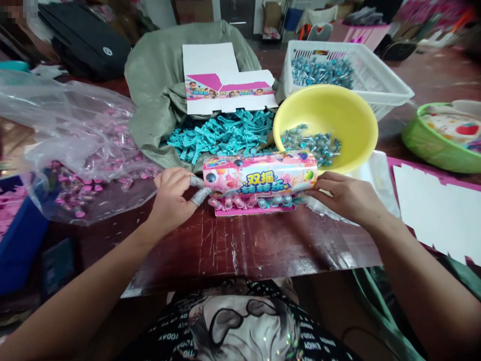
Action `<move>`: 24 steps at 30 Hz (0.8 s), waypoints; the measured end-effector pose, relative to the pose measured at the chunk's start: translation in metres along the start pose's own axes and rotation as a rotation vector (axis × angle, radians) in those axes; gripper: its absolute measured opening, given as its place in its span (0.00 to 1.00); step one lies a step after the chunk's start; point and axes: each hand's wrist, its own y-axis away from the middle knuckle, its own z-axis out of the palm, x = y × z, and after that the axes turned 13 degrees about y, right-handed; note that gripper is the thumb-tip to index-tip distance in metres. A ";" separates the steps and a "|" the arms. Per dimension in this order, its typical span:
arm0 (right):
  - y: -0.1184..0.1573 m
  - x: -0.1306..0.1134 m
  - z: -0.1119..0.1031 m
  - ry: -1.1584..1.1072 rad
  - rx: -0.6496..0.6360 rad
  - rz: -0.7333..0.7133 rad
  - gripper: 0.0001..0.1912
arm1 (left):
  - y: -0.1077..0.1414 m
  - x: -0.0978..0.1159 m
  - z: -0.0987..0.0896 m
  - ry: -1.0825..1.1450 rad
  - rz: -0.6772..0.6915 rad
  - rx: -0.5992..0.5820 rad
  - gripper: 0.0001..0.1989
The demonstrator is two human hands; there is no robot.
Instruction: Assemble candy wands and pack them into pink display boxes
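A pink printed display box (259,175) with Chinese lettering stands at the table's middle, its lid bent over a row of small pink and blue capsules (246,202). My left hand (175,193) grips the box's left end between thumb and finger; silvery tape wraps two fingertips. At the right end, my right hand (343,195) pinches the box edge, its fingertips partly behind the card. Just behind the box lie many turquoise plastic pieces (225,134) in a green sack (150,75).
A yellow bowl (361,120) and white basket (391,90) hold wrapped blue pieces. Pink pieces fill a clear bag (93,150) at left, near a blue bin (26,250). Flat cards (439,210) and a green basin (428,145) are at right; an unfolded box (210,60) rests on the sack.
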 end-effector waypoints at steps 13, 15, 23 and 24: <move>-0.006 0.011 0.034 -0.211 0.067 -0.026 0.12 | 0.014 -0.033 0.024 0.036 0.019 -0.107 0.12; -0.003 0.007 0.036 -0.128 0.139 -0.010 0.11 | 0.020 -0.033 0.031 -0.039 0.068 0.007 0.10; 0.006 0.002 0.025 -0.071 0.128 -0.008 0.08 | 0.032 -0.032 0.034 0.001 0.032 0.028 0.11; 0.006 0.003 0.022 -0.104 0.097 -0.034 0.07 | 0.031 -0.032 0.031 0.068 0.007 -0.040 0.11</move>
